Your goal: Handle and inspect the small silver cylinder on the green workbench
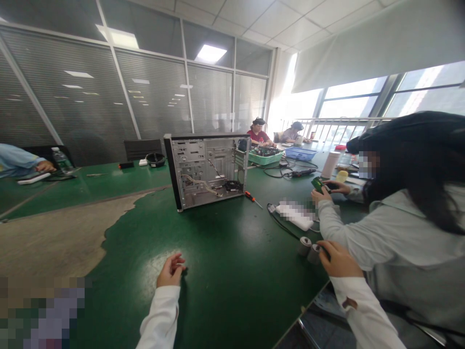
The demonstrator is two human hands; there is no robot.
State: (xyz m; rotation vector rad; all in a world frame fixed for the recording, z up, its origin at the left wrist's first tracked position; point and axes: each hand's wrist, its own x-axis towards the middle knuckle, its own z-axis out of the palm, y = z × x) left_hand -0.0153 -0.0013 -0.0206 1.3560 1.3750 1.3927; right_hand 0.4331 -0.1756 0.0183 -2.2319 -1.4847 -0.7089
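Note:
My left hand (171,269) rests over the green table (218,261) at lower centre, fingers loosely curled and apart, holding nothing. At the right, my right hand (339,259) reaches to two small grey cylinders near the table's edge. Its fingertips are at the nearer cylinder (314,254); the other cylinder (304,246) stands just left of it. Whether the fingers grip the nearer one is hard to make out. An open computer case (209,169) stands upright farther back, with cables and a fan inside. A screwdriver (253,199) with an orange handle lies beside its right corner.
A white power strip (294,215) with a black cable lies behind the cylinders. Close on the right sits a person (392,228) holding a green part (317,184). Green (267,157) and blue (301,153) baskets stand farther back, near other people.

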